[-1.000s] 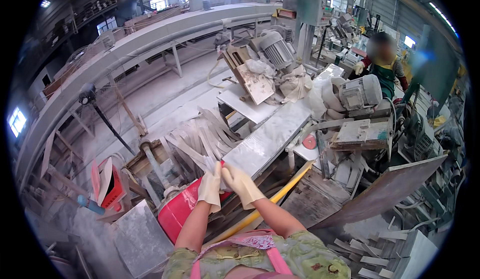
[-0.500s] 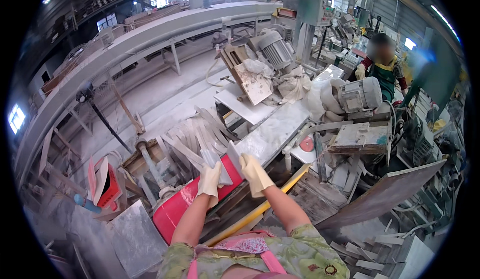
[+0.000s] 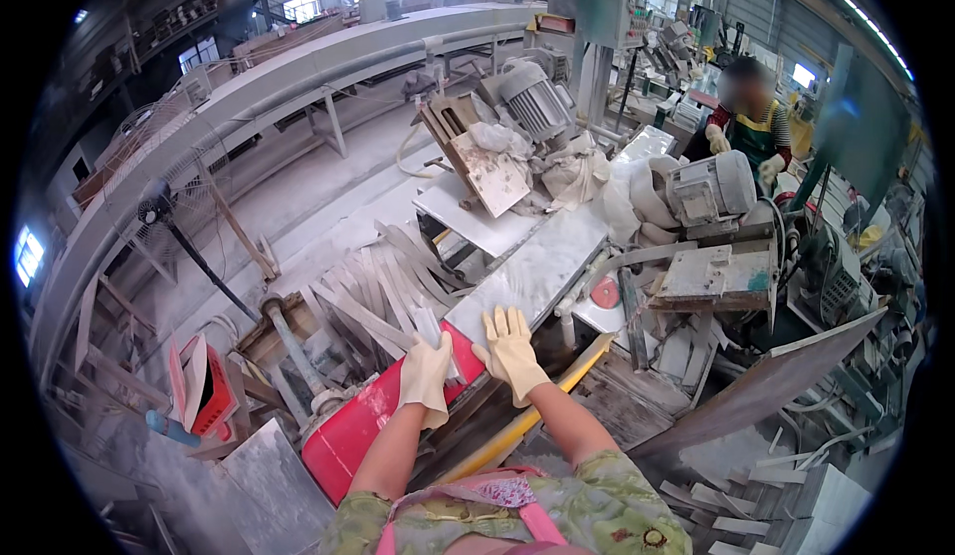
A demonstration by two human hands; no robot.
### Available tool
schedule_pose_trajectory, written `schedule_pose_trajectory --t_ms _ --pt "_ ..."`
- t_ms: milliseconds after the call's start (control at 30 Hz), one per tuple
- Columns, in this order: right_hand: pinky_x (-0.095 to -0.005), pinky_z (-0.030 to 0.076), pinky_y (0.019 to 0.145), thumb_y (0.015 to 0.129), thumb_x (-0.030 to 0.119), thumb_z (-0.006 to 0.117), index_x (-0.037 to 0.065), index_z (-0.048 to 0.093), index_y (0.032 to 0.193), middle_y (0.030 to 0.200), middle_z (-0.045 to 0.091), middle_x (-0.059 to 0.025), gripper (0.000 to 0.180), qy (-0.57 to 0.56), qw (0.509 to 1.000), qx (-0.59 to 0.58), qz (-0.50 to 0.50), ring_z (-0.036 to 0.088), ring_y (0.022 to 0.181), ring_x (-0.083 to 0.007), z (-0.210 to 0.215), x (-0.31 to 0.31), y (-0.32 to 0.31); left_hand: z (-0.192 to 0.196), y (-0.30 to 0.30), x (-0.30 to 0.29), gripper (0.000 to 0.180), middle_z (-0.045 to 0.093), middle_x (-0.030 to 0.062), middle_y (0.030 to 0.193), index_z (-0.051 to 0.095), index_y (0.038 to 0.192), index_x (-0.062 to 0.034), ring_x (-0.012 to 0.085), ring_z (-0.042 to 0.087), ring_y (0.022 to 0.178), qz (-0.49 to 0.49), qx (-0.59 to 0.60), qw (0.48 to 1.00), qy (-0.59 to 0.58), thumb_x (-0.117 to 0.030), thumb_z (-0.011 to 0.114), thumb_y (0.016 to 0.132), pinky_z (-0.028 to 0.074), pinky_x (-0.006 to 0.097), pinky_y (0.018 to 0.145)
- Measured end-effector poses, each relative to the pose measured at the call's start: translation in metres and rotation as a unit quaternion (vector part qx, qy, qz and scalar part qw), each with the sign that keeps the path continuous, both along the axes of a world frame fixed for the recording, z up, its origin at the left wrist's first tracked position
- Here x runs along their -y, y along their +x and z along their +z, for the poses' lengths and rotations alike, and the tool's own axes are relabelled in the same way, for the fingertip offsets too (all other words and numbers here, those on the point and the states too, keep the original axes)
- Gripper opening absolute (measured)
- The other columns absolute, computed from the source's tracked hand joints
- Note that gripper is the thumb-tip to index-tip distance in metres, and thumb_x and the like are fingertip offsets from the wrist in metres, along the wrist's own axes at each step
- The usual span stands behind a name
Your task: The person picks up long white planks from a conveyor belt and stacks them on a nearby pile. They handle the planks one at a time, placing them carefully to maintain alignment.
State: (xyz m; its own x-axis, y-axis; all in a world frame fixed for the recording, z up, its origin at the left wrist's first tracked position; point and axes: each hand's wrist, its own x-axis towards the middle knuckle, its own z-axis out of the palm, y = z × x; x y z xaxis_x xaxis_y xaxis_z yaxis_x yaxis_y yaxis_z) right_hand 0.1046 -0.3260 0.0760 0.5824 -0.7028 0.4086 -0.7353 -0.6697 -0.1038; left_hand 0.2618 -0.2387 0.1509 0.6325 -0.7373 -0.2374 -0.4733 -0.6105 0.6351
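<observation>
My two gloved hands at the dusty stone cutting bench

My left hand (image 3: 426, 376) grips a thin grey stone strip (image 3: 434, 331) over the long red metal guard (image 3: 373, 418); my right hand (image 3: 511, 349), fingers spread loose, lies flat on the long grey stone slab (image 3: 532, 277), so I should press evenly

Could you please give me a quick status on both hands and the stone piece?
Left hand gloved, gripping a narrow stone strip. Right hand gloved, open, fingers spread flat on the grey slab. Red bin just below; loose strips piled left.
</observation>
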Motion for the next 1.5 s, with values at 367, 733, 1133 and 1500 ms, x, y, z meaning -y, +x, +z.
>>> schedule_pose_trajectory --t_ms 367,733,1133,1500 --pt "-0.0418 0.046 0.098 0.105 0.033 0.046 -0.004 0.061 0.120 0.118 0.065 -0.0287 0.043 0.439 0.824 0.358 -0.024 0.063 0.112 -0.0394 0.068 -0.039 0.017 0.009 0.005 -0.002 0.078 0.066 0.0360 0.114 0.056 0.124 0.0090 0.0489 0.063 0.112 -0.040 0.044 0.993 -0.101 -0.059 0.062 0.085 0.049 0.051 0.098" --pt "-0.0553 0.025 0.119 0.092 0.050 0.061 0.010 0.050 0.148 0.154 0.043 -0.0223 0.070 0.039 0.996 -0.015 -0.073 0.037 0.142 -0.0437 0.008 0.034 -0.021 -0.032 -0.002 0.017 0.076 0.063 0.0328 0.122 0.048 0.136 0.0064 0.0474 0.060 0.116 0.047 0.048 0.982 -0.178 -0.041 0.072 0.081 0.048 0.050 0.101" --pt "-0.0428 0.048 0.078 0.104 0.027 0.040 -0.003 0.059 0.097 0.084 0.060 -0.0216 0.036 0.452 0.768 0.453 -0.023 0.057 0.076 -0.0330 0.042 -0.008 -0.002 -0.013 -0.003 0.006 0.089 0.056 0.0365 0.131 0.040 0.144 0.0097 0.0490 0.055 0.123 0.033 0.009 0.985 -0.168 -0.045 0.073 0.083 0.044 0.049 0.107" --pt "-0.0552 0.028 0.115 0.091 0.044 0.061 0.004 0.049 0.143 0.141 0.053 -0.0241 0.066 0.031 0.992 0.121 -0.019 0.051 0.128 -0.0410 0.020 0.051 -0.009 -0.007 -0.002 0.003 0.106 0.042 0.0294 0.152 0.029 0.155 0.0030 0.0415 0.040 0.142 0.016 -0.023 0.989 -0.142 -0.052 0.077 0.078 0.034 0.045 0.117"
